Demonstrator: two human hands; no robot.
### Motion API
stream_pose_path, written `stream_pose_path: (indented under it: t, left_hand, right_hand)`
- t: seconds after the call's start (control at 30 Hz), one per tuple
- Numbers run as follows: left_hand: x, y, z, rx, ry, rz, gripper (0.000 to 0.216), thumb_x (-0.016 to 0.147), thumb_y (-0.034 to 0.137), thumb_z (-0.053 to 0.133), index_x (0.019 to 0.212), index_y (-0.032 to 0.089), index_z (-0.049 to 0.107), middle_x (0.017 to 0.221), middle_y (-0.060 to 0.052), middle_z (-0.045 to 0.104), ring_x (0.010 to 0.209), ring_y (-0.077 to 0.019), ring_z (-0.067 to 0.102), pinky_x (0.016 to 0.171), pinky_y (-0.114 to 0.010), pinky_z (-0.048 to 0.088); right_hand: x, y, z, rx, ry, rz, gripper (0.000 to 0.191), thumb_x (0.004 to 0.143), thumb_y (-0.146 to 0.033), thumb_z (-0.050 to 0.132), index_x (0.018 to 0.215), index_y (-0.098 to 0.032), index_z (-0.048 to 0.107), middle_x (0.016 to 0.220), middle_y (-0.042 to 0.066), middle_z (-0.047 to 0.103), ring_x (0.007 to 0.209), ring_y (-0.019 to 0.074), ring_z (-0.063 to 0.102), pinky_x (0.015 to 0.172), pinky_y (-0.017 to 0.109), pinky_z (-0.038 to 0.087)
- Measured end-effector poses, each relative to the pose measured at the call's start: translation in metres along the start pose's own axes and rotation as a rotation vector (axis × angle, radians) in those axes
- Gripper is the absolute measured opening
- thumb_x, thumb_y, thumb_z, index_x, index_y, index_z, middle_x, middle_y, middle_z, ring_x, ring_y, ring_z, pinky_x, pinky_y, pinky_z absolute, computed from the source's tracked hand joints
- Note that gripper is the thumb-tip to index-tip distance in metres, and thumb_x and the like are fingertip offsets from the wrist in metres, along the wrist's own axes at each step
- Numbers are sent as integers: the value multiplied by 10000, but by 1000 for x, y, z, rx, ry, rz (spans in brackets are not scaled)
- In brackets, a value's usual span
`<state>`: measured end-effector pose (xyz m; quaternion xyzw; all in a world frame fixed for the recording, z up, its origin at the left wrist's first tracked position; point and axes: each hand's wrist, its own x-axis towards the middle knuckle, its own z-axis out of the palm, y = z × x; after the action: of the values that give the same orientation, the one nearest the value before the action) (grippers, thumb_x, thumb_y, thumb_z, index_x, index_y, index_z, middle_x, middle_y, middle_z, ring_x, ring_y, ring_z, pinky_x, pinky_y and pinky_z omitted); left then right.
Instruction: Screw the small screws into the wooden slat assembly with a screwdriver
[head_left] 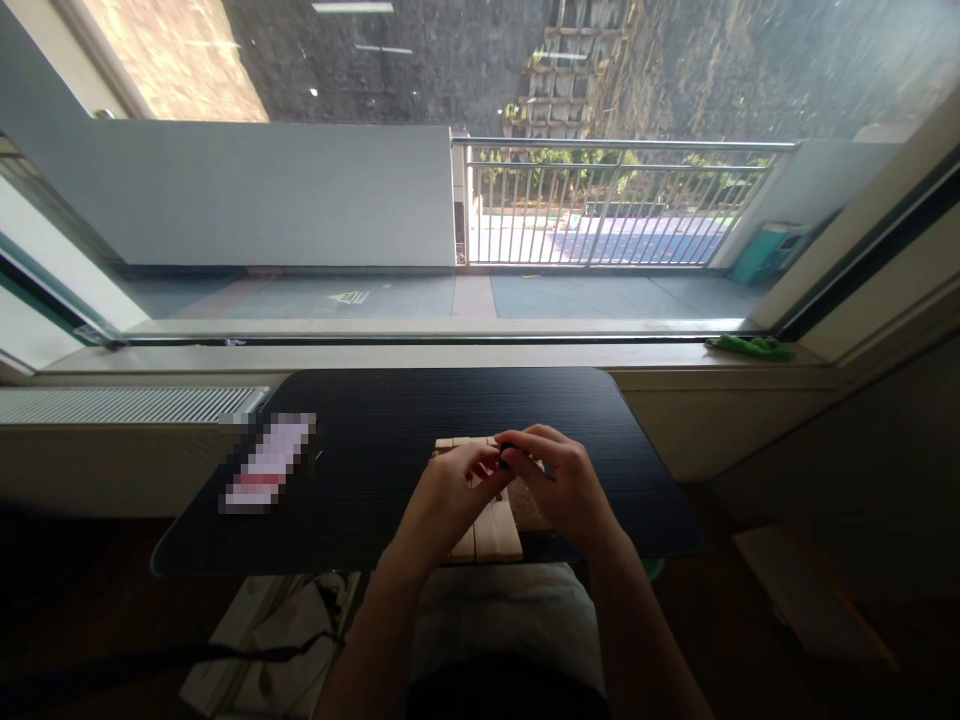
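Both hands meet above a black table (360, 420). Between their fingertips is a small dark object (505, 455), too small to name. My left hand (457, 490) pinches at its left side, and my right hand (551, 470) closes on it from the right. Beneath them lie light wooden blocks (496, 530), set side by side near the table's front edge. To the right of the blocks, a brown, rough-looking piece (529, 510) is partly hidden under my right hand.
A pixelated pink and white item (270, 462) lies on the table's left side. Behind the table are a window sill (465, 355) with a green cloth-like thing (750, 347) at right, and a white radiator (127, 405) at left. A pale board (810, 590) is low on the right.
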<state>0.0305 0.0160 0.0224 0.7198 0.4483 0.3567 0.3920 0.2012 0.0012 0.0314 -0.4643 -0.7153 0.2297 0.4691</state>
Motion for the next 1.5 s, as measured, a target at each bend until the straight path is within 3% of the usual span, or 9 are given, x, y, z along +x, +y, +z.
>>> stream_pose_path:
  t: [0.17, 0.47, 0.77, 1.07, 1.17, 1.23, 1.33, 1.5]
  left_hand:
    - [1, 6, 2, 20, 73, 38, 313, 880, 495, 638, 927, 202, 738, 814, -29, 722, 753, -189, 646, 694, -269, 484]
    - [2, 10, 10, 158, 102, -51, 190, 845, 392, 674, 812, 207, 692, 710, 9, 687, 641, -151, 601, 593, -241, 392]
    - [4, 10, 10, 185, 92, -12, 172, 877, 379, 654, 826, 220, 694, 703, 14, 680, 636, -151, 592, 589, -243, 378]
    - [2, 6, 11, 142, 39, 36, 215, 908, 362, 603, 800, 214, 715, 740, -6, 708, 677, -163, 612, 598, -252, 396]
    - [3, 6, 9, 158, 29, 48, 187, 908, 335, 607, 809, 217, 712, 745, -2, 711, 667, -160, 609, 595, -249, 392]
    - [4, 4, 9, 151, 25, 44, 151, 899, 307, 612, 841, 216, 718, 749, 0, 713, 656, -158, 606, 597, -250, 397]
    - [4, 2, 10, 165, 30, 26, 145, 883, 293, 619, 831, 207, 724, 746, -10, 715, 663, -165, 611, 599, -258, 398]
    - [3, 0, 12, 160, 20, 19, 159, 898, 304, 607, 884, 206, 732, 781, -22, 729, 682, -174, 628, 614, -265, 415]
  right_hand:
    - [0, -1, 0, -42, 15, 1, 189, 935, -263, 615, 1038, -234, 771, 882, 52, 717, 832, 205, 649, 729, 332, 492]
    - [4, -3, -2, -173, 27, -71, 145, 916, -221, 653, 998, -220, 773, 848, 49, 739, 815, 215, 624, 737, 344, 480]
    - [22, -18, -22, -484, -207, -173, 138, 940, -279, 647, 869, -215, 747, 777, 45, 728, 763, 210, 587, 690, 337, 411]
    - [34, -32, -32, -667, -395, -128, 171, 937, -336, 658, 855, -188, 681, 705, 50, 660, 699, 206, 599, 632, 312, 337]
    - [39, -37, -39, -626, -491, -176, 73, 914, -216, 666, 983, -196, 678, 846, 49, 696, 741, 193, 615, 624, 296, 328]
    - [42, -39, -43, -583, -537, -229, 194, 880, -90, 637, 1034, -203, 671, 910, 40, 692, 737, 170, 608, 605, 284, 317]
    - [45, -41, -47, -540, -587, -274, 243, 842, 1, 582, 933, -197, 691, 860, 28, 675, 689, 143, 579, 578, 279, 299]
    - [50, -43, -48, -556, -595, -298, 207, 845, -12, 587, 801, -188, 688, 760, 24, 675, 646, 142, 565, 569, 288, 280]
